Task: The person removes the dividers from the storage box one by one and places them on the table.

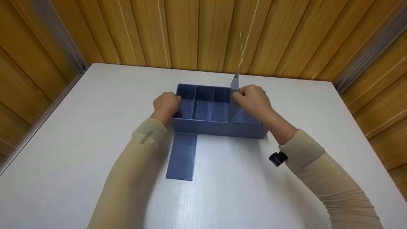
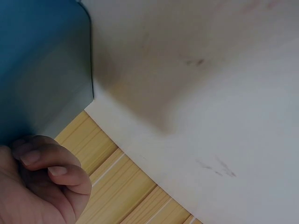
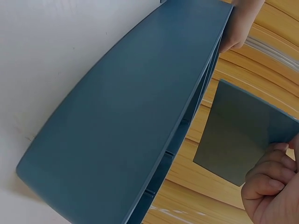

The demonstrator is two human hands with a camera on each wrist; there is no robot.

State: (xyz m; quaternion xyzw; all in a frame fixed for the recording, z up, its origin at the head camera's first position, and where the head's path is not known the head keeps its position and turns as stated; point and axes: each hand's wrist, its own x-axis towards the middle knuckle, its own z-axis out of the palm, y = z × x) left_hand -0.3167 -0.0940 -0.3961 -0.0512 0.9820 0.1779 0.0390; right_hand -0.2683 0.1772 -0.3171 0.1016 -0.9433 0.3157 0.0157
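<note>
A blue-grey divided box (image 1: 219, 128) sits on the white table, with two upright dividers crossing its inside in the head view. My left hand (image 1: 167, 104) grips the box's left end wall, fingers curled at its edge; in the left wrist view the hand (image 2: 51, 184) is at the box corner (image 2: 51, 79). Between thumb and curled fingers, my right hand (image 1: 254, 99) pinches a thin flat divider panel (image 1: 234, 84). The panel stands upright and rises above the box rim toward the right end. In the right wrist view, the panel (image 3: 238, 130) shows beyond the box's long side (image 3: 117, 93).
Another flat blue-grey panel (image 1: 182, 157) lies on the table in front of the box's left end. The white table (image 1: 79, 143) meets wood-patterned walls (image 1: 184, 31) at the back and sides. A small black clip (image 1: 278, 158) hangs by the right sleeve.
</note>
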